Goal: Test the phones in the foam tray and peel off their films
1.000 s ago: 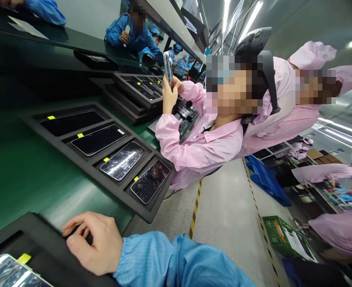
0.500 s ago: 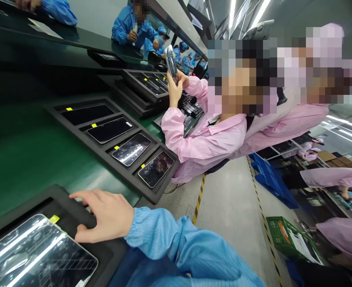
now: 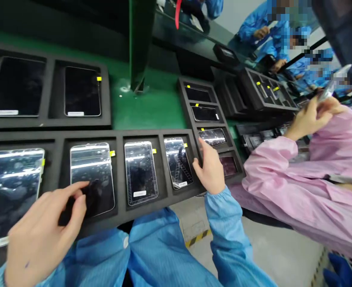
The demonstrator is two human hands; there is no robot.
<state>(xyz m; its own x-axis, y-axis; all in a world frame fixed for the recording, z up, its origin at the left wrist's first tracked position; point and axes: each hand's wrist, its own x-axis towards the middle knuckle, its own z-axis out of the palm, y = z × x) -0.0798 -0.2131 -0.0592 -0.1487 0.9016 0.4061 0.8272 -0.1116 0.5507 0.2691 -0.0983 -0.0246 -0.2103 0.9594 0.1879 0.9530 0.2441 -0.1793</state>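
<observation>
In front of me lies a dark foam tray (image 3: pixel 120 175) holding several glossy smartphones with yellow tabs, each in its own compartment. My left hand (image 3: pixel 46 231) is over the tray's front edge. Its index finger and thumb are apart, with the index fingertip over the lower part of a film-covered phone (image 3: pixel 93 167); whether it touches I cannot tell. My right hand (image 3: pixel 211 169) rests at the tray's right end, thumb and index finger apart, beside the rightmost phone (image 3: pixel 176 153). Its other fingers are mostly hidden. Between these two phones lies another smartphone (image 3: pixel 140 171) with a white label.
Behind is a second foam tray (image 3: pixel 107 99) with dark phones. To the right, another phone tray (image 3: pixel 190 93) lies on the green table (image 3: pixel 149 111). A green post (image 3: pixel 140 44) stands at the back. A co-worker in a pink sleeve (image 3: pixel 271 151) holds a film-wrapped phone (image 3: pixel 333 83).
My view has swung left and down onto the tray. My left hand has come into view over it. My right hand stays at the tray's right end.
</observation>
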